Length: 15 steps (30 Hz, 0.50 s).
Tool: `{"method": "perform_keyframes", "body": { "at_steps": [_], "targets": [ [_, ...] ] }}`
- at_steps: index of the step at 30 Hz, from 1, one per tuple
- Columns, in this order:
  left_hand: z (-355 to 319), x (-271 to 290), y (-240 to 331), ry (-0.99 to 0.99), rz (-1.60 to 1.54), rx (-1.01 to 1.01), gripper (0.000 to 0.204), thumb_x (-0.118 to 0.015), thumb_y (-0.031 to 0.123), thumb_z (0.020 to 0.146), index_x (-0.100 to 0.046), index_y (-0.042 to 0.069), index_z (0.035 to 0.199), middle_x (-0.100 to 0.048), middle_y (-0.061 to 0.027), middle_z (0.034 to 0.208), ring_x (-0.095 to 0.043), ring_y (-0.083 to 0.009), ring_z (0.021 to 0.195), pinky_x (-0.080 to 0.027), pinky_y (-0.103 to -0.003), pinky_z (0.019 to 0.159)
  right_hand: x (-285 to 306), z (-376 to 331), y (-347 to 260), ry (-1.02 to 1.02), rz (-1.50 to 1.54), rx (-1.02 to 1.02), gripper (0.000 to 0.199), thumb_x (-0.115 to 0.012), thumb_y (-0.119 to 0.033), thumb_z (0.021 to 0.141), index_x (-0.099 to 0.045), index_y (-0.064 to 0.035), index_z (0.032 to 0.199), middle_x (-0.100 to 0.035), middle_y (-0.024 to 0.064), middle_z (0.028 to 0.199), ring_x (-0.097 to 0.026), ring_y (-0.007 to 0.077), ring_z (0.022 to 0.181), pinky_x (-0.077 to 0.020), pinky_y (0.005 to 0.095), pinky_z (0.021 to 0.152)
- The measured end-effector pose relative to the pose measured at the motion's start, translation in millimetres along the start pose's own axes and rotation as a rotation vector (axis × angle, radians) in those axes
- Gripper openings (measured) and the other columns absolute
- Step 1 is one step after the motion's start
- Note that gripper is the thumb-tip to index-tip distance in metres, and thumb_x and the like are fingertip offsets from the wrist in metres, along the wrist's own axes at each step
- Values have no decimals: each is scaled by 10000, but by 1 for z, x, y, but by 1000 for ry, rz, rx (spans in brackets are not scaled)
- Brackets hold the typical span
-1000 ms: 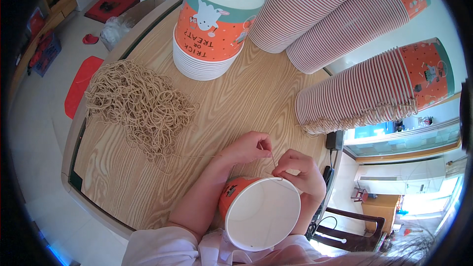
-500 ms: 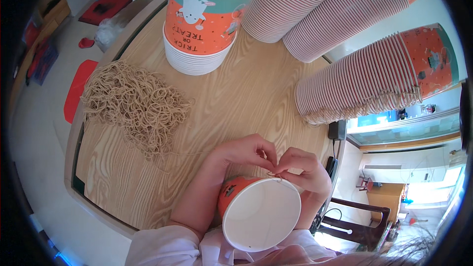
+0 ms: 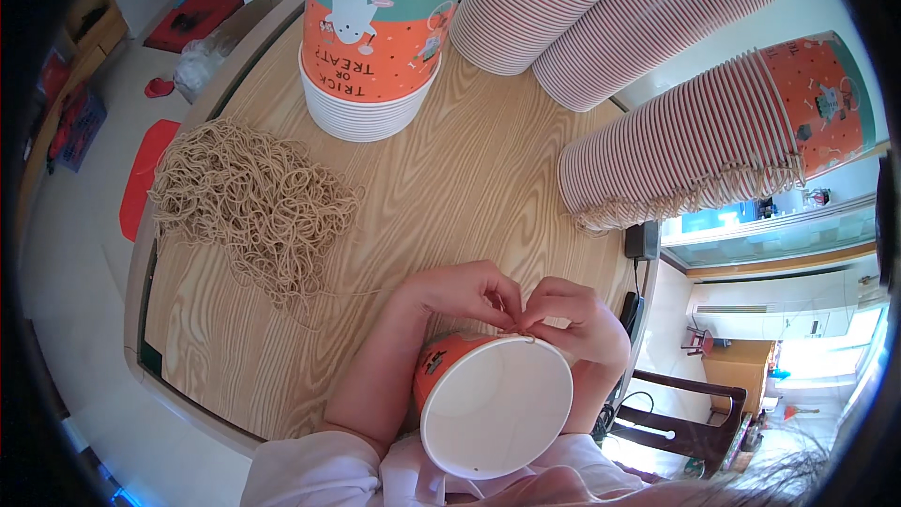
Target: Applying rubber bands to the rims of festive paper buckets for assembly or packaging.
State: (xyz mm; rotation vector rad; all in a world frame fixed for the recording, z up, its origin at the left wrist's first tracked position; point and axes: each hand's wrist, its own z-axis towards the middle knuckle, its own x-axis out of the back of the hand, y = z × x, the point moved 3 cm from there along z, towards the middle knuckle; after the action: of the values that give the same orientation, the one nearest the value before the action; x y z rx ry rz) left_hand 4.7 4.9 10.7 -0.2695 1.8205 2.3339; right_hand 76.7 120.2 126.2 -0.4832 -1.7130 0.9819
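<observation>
An orange paper bucket (image 3: 497, 406) with a white inside sits tilted against my body, its mouth facing up at me. My left hand (image 3: 462, 293) and my right hand (image 3: 574, 317) meet at the far rim of the bucket. Their fingertips pinch a thin tan string (image 3: 522, 330) right at the rim. A loose heap of the same tan strings (image 3: 251, 207) lies on the wooden table (image 3: 450, 188) to my left.
A nested stack of upside-down orange and teal buckets (image 3: 374, 38) stands at the table's far side. Long lying stacks of buckets fill the back (image 3: 582, 0) and the right (image 3: 704, 141). A dark chair (image 3: 685, 418) stands at the lower right, beyond the table edge.
My two hands have drawn together at the bucket's far rim; a second ago my right hand held the string out to the side. The bucket has tipped slightly.
</observation>
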Motion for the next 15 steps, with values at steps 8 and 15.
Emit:
{"method": "perform_keyframes", "body": {
  "at_steps": [8,15],
  "targets": [
    [-2,1,4,60,-68,-5,141,-654,77,819,-651,-2,936,-642,-38,864,-583,-104,827,-469,-255,742,5,0,0,108,6,-7,167,-678,30,715,-675,-27,872,-596,72,789,-596,210,738,-467,280,633],
    [-2,2,8,115,37,53,188,-653,111,823,-657,12,983,-664,-43,864,-597,-93,794,-479,-249,728,3,1,2,66,-3,-17,165,-679,32,716,-677,-31,868,-599,71,796,-598,205,742,-469,279,636]
  ]
}}
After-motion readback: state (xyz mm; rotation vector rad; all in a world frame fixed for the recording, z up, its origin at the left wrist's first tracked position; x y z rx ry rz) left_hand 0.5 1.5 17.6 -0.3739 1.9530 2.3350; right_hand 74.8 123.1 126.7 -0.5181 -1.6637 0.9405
